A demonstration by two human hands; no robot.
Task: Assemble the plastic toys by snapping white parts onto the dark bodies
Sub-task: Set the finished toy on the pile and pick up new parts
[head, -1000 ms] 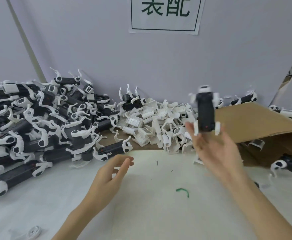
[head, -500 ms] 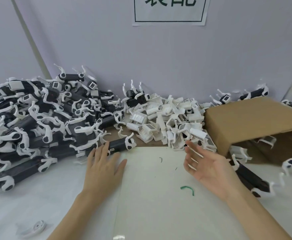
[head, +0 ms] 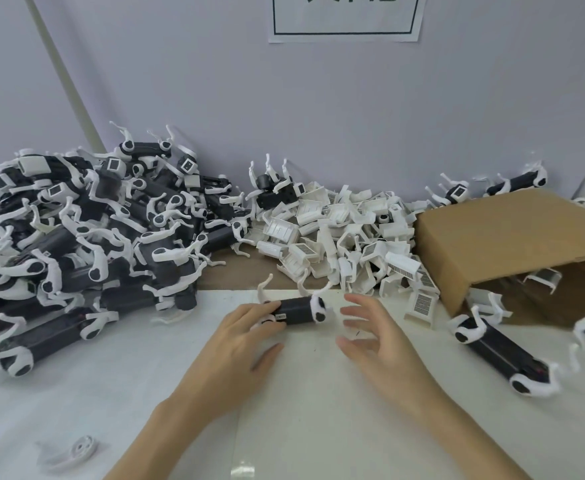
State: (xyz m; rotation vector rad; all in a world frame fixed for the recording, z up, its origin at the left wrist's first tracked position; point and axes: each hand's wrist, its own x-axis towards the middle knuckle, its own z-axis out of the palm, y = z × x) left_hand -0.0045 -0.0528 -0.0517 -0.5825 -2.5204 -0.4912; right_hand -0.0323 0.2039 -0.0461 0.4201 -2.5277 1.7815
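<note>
So we've got one dark toy body (head: 296,309) lying on its side on the white table (head: 145,393), right at the edge where the white sheet meets the brown strip behind it. It already has white legs clipped on, a couple of them sticking up at the far side. Our left hand (head: 239,344) lies on the near left end of it, fingers laid over the body and mostly straight, more resting and pressing than properly curled round it. Our right hand (head: 375,336) sits just to the right of the body, released, fingers spread and a bit blurred, holding nothing and not touching the toy as far as we can tell.

Straight behind the grip there's the loose heap of white parts (head: 346,233), little clip pieces, some with barcode stickers. Off to the left of the left hand is the big pile of dark toys (head: 86,230) with white legs on, stacked up against the wall. To the right of the right hand a cardboard box (head: 512,237) lies tipped on its side with its opening facing us, and another dark toy (head: 498,351) lies on the table in front of it, white legs at both ends.

Nearer to us than the left hand, down by the left edge, a stray white piece (head: 76,452) lies alone. Up on the wall behind it all hangs a paper sign (head: 344,19), cut off at the top.
</note>
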